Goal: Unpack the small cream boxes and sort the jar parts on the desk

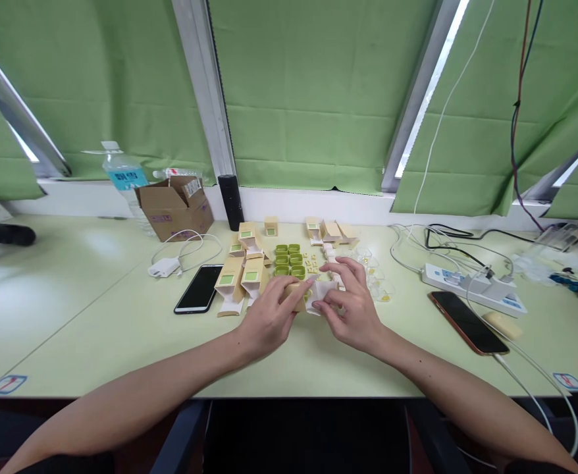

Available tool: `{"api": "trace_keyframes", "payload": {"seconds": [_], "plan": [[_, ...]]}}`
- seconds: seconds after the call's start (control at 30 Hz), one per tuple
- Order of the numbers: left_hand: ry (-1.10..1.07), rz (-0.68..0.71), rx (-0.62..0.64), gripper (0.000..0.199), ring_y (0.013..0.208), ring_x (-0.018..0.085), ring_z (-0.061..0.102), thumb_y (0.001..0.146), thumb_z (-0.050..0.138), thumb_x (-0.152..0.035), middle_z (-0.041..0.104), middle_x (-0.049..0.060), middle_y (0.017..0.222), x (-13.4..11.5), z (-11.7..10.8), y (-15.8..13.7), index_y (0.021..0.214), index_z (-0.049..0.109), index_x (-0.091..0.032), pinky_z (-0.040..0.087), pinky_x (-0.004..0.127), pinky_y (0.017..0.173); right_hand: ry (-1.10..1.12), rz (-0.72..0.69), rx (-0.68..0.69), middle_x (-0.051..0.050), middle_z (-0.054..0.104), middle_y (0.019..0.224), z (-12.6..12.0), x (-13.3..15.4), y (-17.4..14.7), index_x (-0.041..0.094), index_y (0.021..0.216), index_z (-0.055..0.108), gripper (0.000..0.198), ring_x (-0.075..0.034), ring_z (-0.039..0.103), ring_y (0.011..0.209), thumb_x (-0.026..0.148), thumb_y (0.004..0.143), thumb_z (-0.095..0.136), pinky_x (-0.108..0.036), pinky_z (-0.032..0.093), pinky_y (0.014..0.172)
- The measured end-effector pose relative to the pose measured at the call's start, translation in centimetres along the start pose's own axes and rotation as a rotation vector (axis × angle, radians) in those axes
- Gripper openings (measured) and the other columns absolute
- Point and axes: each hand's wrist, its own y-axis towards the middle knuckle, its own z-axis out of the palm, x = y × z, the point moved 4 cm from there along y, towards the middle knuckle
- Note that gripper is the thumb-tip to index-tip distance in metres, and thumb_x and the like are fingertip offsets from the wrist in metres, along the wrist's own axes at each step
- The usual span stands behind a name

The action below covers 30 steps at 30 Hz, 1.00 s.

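Observation:
My left hand (268,315) is closed around a small tan cardboard box (322,289) with a white inside, held on its side just above the table. The box's open end and white flaps face right. At that end is my right hand (354,308), its thumb and a bent finger on a flap and its index finger raised. Something yellowish shows in the opening, too small to make out. Just beyond my hands stand several green little tubs (289,259) in two columns. Tiny yellow pieces (311,263), white pieces (328,253) and clear plastic pieces (376,275) lie to their right.
Similar tan boxes (230,275) stand left of the tubs, with others (331,230) behind. A phone (199,288), a carton (175,210), a bottle (126,176) and a black cylinder (231,202) are leftward. Rightward lie a power strip (474,289), another phone (468,322) and cables.

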Motion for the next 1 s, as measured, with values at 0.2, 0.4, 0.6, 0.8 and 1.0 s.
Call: {"api": "trace_keyframes", "payload": {"seconds": [0.2,0.4,0.6,0.8,1.0], "plan": [[0.216,0.116,0.017,0.068,0.121,0.035,0.061,0.097,0.05,-0.007,0.06,0.02,0.125,-1.0,0.1,-0.6,0.161,0.035,-0.027,0.061,0.045,0.084,0.103,0.182,0.055,-0.011,0.057,0.137,0.9,-1.3,0.0,0.023,0.074,0.071,0.015,-0.039,0.032,0.142,0.013,0.085,0.067,-0.069,0.042,0.111],[0.343,0.172,0.092,0.064,0.116,0.035,0.065,0.098,0.051,-0.009,0.063,0.02,0.122,-1.7,0.0,-0.3,0.159,0.038,-0.026,0.062,0.039,0.074,0.273,0.339,0.149,-0.009,0.063,0.13,2.6,-2.6,-0.5,0.022,0.062,0.066,0.021,-0.033,0.039,0.137,0.007,0.076,0.071,-0.062,0.044,0.111],[0.367,0.141,0.093,0.069,0.118,0.037,0.062,0.095,0.049,-0.003,0.061,0.021,0.123,-1.0,0.0,-0.2,0.16,0.037,-0.024,0.061,0.042,0.077,0.396,0.395,0.056,-0.007,0.069,0.123,2.5,-2.5,-0.4,0.025,0.066,0.071,0.017,-0.031,0.046,0.134,0.013,0.076,0.077,-0.059,0.038,0.115],[0.294,-0.07,0.113,0.068,0.118,0.036,0.058,0.091,0.049,-0.006,0.059,0.02,0.122,1.7,-0.8,0.5,0.156,0.041,-0.023,0.06,0.047,0.082,0.756,0.632,-0.118,-0.008,0.076,0.114,1.7,-4.2,-0.3,0.023,0.065,0.065,0.024,-0.032,0.063,0.123,0.036,0.077,0.082,-0.054,0.045,0.108],[0.24,-0.193,0.114,0.066,0.116,0.036,0.056,0.09,0.054,-0.011,0.058,0.019,0.121,4.4,-1.8,1.3,0.154,0.043,-0.019,0.057,0.054,0.09,0.942,0.78,-0.115,-0.002,0.073,0.079,1.9,-5.3,-0.3,0.024,0.07,0.06,0.034,-0.022,0.069,0.079,0.046,0.072,0.086,-0.038,0.056,0.074]]}}
